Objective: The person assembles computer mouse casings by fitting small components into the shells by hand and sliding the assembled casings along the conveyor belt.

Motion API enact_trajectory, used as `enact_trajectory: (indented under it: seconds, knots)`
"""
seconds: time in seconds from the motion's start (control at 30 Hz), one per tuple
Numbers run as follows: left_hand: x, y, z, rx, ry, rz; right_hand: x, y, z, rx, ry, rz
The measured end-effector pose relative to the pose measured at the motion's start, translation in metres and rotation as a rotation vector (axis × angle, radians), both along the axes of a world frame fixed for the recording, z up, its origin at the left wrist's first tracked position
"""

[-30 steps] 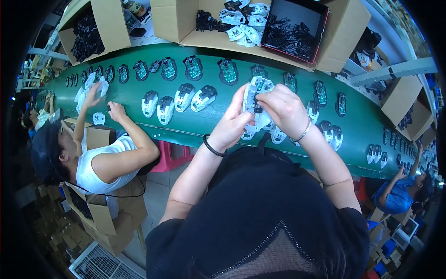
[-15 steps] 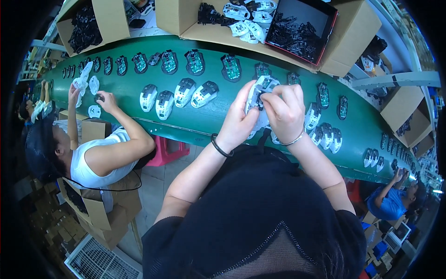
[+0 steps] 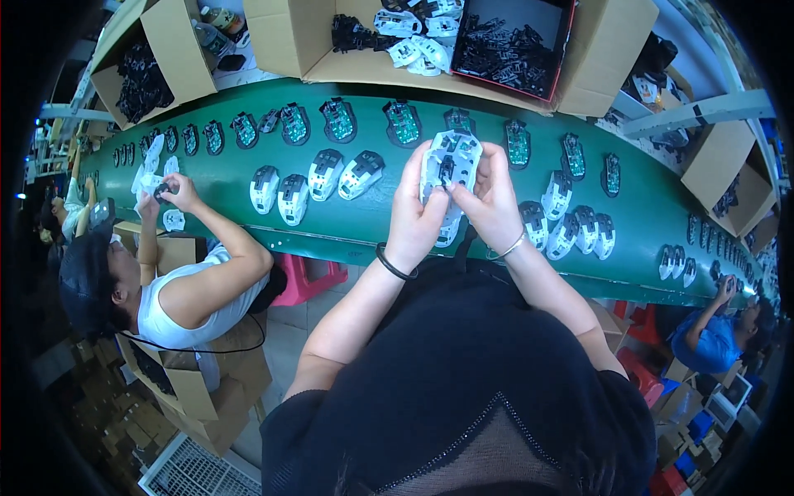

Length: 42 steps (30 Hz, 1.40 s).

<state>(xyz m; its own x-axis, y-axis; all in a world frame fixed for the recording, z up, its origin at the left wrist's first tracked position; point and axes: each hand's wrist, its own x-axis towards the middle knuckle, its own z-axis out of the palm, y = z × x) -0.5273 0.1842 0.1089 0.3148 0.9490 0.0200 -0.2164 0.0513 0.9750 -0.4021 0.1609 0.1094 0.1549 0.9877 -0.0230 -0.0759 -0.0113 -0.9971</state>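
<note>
Between my hands, above the green work surface, is a white computer mouse shell (image 3: 452,157) with its hollow inside facing up and a black part in its middle. My left hand (image 3: 416,202) grips its left side, and my right hand (image 3: 490,198) grips its right. Both thumbs press near the black part at the lower end. Another white mouse shell (image 3: 447,230) shows partly below my thumbs. Behind lies a row of black mouse bases with green circuit boards, one of them a mouse base (image 3: 404,124). White-and-black mice, such as the mouse (image 3: 361,175), stand left and right of my hands.
At the far edge, a cardboard box (image 3: 331,68) holds white shells and a black tray (image 3: 504,50) of small black parts. A co-worker (image 3: 186,289) sits at the left, handling white pieces. Another person (image 3: 703,339) works at the far right. A red stool (image 3: 302,279) stands below the green bench (image 3: 331,227).
My right hand has gone from pinching at the shell's inside to holding its right side. The shell is now more upright and faces me. The co-worker's hands at the left have come together.
</note>
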Motion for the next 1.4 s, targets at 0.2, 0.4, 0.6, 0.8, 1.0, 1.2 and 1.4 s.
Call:
enact_trajectory:
  seconds: [0.2,0.4,0.6,0.8,1.0,1.2,1.4]
  knots:
    - [0.014,-0.003,-0.008,0.016,0.028,-0.021,0.012,-0.008,-0.008,0.032,0.091,-0.040]
    - [0.037,-0.012,0.002,0.112,0.086,-0.086,0.029,-0.023,-0.005,0.127,0.025,-0.142]
    - [0.071,-0.025,0.002,-0.181,-0.021,-0.274,0.073,-0.049,-0.002,0.035,0.333,-0.088]
    - [0.092,-0.030,-0.024,-0.599,0.127,-0.555,0.184,-0.116,-0.059,-0.221,0.652,-0.280]
    - [0.059,-0.036,-0.119,0.655,0.950,-0.519,0.387,-0.220,-0.115,-0.691,-1.571,-0.919]
    - [0.068,-0.054,-0.113,0.736,1.463,-0.592,0.401,-0.221,-0.144,-0.802,-1.683,-0.866]
    - [0.063,-0.052,-0.124,0.750,1.523,-0.449,0.237,-0.095,-0.127,-0.164,-1.290,-0.346]
